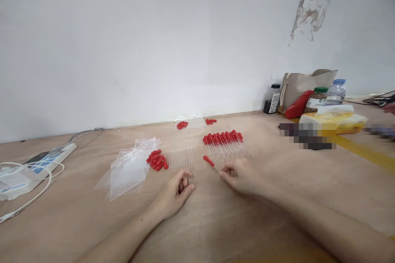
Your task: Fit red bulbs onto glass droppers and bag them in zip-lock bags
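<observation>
My right hand (239, 174) pinches the thin clear tube of a dropper (209, 161), whose red rubber bulb points up and to the left. Just beyond it lies a row of droppers (226, 141) with red bulbs fitted on their glass tubes. My left hand (177, 193) rests near the table surface, fingers loosely curled and thumb apart, with nothing visible in it. Bare glass tubes (181, 159) lie side by side just past its fingertips. Left of them sits a pile of loose red bulbs (157, 160).
Clear zip bags (129, 174) lie at left, near a white power strip (40, 170) with cables. Farther back by the wall are small bagged red bulbs (182, 125). At right stand a dark bottle (272, 100), a grey bag (304, 86), a jar (316, 100) and a tissue pack (333, 120).
</observation>
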Tool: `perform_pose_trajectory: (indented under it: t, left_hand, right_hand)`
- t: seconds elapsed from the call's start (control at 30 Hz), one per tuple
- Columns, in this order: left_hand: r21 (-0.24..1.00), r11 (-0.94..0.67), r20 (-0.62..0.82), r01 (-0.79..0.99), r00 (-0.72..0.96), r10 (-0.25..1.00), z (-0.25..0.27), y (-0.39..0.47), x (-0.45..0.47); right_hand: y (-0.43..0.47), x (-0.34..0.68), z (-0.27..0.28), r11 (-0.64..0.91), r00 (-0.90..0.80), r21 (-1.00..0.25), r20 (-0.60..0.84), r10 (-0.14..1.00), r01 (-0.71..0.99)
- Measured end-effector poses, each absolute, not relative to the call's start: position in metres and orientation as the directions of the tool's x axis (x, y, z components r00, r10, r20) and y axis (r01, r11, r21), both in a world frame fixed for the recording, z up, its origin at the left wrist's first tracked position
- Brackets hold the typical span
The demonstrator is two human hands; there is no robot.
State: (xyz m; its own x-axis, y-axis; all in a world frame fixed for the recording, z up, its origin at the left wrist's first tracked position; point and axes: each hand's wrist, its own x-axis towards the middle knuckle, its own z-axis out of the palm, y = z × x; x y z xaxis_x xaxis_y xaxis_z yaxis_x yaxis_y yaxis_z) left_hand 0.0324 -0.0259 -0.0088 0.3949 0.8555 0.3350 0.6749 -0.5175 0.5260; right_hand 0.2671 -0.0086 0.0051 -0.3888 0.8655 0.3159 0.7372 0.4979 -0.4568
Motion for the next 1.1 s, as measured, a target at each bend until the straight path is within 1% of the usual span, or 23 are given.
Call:
perform_pose_trajectory:
  t: [0.07,0.13,0.2,0.33,0.4,0.47,0.8,1.0,1.1]
  left_hand:
    - [0.497,-0.544,0.273,0.676,0.473,0.838,-0.007,-0.026,0.034]
    - [0.474,-0.573,0.265,0.668,0.512,0.817,-0.004,-0.026,0.036]
    - [0.475,-0.581,0.270,0.661,0.519,0.811,-0.001,-0.027,0.037]
    - [0.481,-0.585,0.266,0.653,0.528,0.807,-0.001,-0.029,0.035]
    - [0.480,-0.594,0.276,0.645,0.532,0.801,-0.002,-0.029,0.033]
    - [0.478,-0.601,0.282,0.641,0.536,0.796,-0.003,-0.030,0.031]
    - [0.462,-0.597,0.256,0.656,0.546,0.798,-0.002,-0.029,0.031]
    - [0.444,-0.610,0.262,0.656,0.556,0.789,-0.001,-0.029,0.031]
    - [0.447,-0.610,0.269,0.654,0.552,0.789,-0.001,-0.029,0.032]
  right_hand:
    - [0.009,0.271,0.005,0.367,-0.279,-0.550,0.239,0.930,0.750]
    - [0.026,0.266,0.008,0.302,-0.216,-0.567,0.214,0.953,0.766]
    - [0.039,0.254,0.012,0.267,-0.164,-0.531,0.234,0.958,0.804]
    - [0.060,0.216,0.015,0.142,-0.030,-0.395,0.276,0.961,0.907]
    - [0.067,0.202,0.012,0.089,0.004,-0.330,0.272,0.962,0.940]
    - [0.073,0.193,0.009,0.061,0.019,-0.296,0.260,0.966,0.953]
    - [0.078,0.196,-0.004,0.059,0.018,-0.261,0.285,0.958,0.964]
    - [0.070,0.190,0.004,0.157,-0.051,-0.270,0.362,0.931,0.950]
    - [0.066,0.179,0.010,0.189,-0.106,-0.257,0.304,0.947,0.948]
